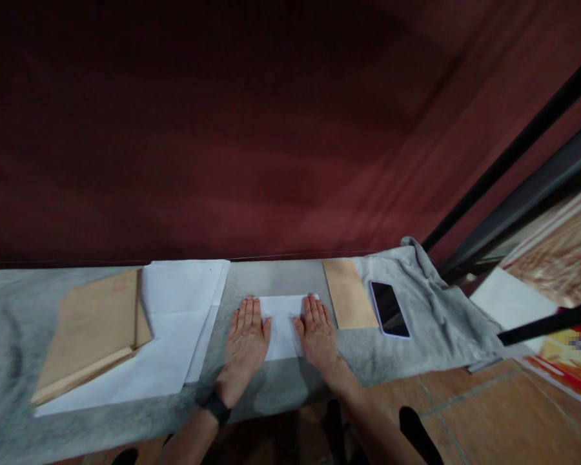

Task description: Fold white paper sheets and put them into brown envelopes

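A small white sheet of paper point(283, 329), probably folded, lies flat on the grey cloth in front of me. My left hand point(248, 336) presses flat on its left edge, fingers stretched out and pointing away from me. On the right edge rests my right hand point(316, 332), likewise flat with its fingers extended. The two thumbs point toward each other across the paper. A brown envelope point(349, 294) lies just right of my right hand. Neither hand grips anything.
At left, a stack of brown envelopes point(97, 316) lies on large white sheets point(179, 336). A phone point(390, 310) with a pale purple edge sits right of the single envelope. Grey cloth point(281, 387) covers the narrow surface. Behind rises a dark red wall point(252, 161); black bars point(513, 155) slant at right.
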A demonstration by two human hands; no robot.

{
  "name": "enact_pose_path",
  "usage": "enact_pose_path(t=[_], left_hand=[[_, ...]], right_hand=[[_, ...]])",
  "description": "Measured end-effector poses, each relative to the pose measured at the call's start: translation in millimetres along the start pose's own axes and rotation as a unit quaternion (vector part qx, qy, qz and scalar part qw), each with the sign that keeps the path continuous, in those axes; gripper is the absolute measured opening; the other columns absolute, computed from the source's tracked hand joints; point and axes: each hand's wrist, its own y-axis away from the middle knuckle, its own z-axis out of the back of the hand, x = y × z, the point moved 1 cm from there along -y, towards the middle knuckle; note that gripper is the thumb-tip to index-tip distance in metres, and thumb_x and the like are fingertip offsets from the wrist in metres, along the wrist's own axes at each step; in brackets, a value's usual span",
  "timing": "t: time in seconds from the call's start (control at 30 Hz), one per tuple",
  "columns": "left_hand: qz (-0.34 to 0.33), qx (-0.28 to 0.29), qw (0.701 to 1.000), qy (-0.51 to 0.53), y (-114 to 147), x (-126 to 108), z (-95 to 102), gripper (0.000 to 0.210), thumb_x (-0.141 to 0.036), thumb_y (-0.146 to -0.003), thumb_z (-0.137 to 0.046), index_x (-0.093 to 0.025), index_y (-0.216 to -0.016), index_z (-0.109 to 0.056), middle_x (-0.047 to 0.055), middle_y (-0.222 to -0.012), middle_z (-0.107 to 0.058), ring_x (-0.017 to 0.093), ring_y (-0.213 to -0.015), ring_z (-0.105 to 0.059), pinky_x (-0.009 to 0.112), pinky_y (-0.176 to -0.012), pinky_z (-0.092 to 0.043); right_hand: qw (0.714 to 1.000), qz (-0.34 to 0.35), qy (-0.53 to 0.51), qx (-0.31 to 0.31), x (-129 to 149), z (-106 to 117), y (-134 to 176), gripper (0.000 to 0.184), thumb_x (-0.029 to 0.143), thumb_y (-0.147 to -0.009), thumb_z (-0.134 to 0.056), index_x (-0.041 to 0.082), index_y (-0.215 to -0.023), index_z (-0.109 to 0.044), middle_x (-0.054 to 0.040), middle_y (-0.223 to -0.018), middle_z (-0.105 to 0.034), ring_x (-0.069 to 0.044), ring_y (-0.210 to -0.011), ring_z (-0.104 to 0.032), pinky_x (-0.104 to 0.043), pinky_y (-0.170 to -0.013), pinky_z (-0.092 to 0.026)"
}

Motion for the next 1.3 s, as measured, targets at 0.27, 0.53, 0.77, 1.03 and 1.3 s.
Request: enact_pose_path(t=[0.27, 0.53, 0.77, 1.03, 1.3], left_hand=[[0.022, 0.014, 1.000, -0.009, -4.0, 5.4, 6.5, 0.060, -0.034, -0.100, -0.028, -0.001, -0.148, -0.043, 0.023, -0.153, -0.045, 0.032, -0.146, -0.037, 0.051, -0.121, -0.028], [-0.146, 0.058, 0.983, 0.092, 9.0, -31.3, 12.5, 0.056, -0.036, -0.105, -0.025, -0.011, -0.155, -0.033, 0.014, -0.159, -0.040, 0.023, -0.151, -0.028, 0.048, -0.122, -0.031], [-0.159, 0.072, 0.983, 0.061, 17.0, -27.6, 7.4, 0.063, -0.047, -0.105, -0.027, -0.009, -0.154, -0.034, 0.015, -0.159, -0.039, 0.024, -0.149, -0.033, 0.047, -0.122, -0.031], [-0.108, 0.020, 0.994, 0.024, 22.8, -7.3, 6.5, 0.067, -0.050, -0.103, -0.028, -0.010, -0.156, -0.029, 0.019, -0.157, -0.041, 0.027, -0.149, -0.032, 0.048, -0.120, -0.033], [-0.051, 0.031, 0.998, -0.024, 21.6, 3.9, 10.2, 0.066, -0.048, -0.102, -0.029, -0.004, -0.151, -0.038, 0.022, -0.154, -0.043, 0.030, -0.147, -0.036, 0.052, -0.121, -0.028]], right_hand=[[1.000, -0.026, 0.004, 0.013, -0.1, 10.6, 7.9, 0.055, 0.031, -0.106, -0.031, 0.002, -0.153, -0.036, -0.0214, -0.156, -0.038, -0.031, -0.147, -0.035, -0.052, -0.119, -0.030], [0.991, 0.108, -0.045, 0.069, 33.3, 16.4, 34.2, 0.053, 0.022, -0.102, -0.037, 0.012, -0.154, -0.036, -0.0102, -0.160, -0.035, -0.024, -0.148, -0.034, -0.046, -0.122, -0.030], [0.996, 0.081, -0.024, 0.041, 25.1, 18.0, 38.0, 0.053, 0.024, -0.103, -0.036, 0.011, -0.155, -0.035, -0.0104, -0.158, -0.039, -0.023, -0.147, -0.036, -0.043, -0.123, -0.029], [1.000, 0.024, -0.003, 0.020, 3.1, 21.6, 36.4, 0.056, 0.038, -0.107, -0.033, 0.008, -0.153, -0.039, -0.0153, -0.157, -0.039, -0.027, -0.146, -0.038, -0.043, -0.120, -0.031], [1.000, -0.016, 0.012, 0.001, -5.5, 18.7, 37.6, 0.056, 0.037, -0.106, -0.032, 0.004, -0.151, -0.041, -0.0188, -0.156, -0.041, -0.029, -0.146, -0.038, -0.046, -0.119, -0.032]])
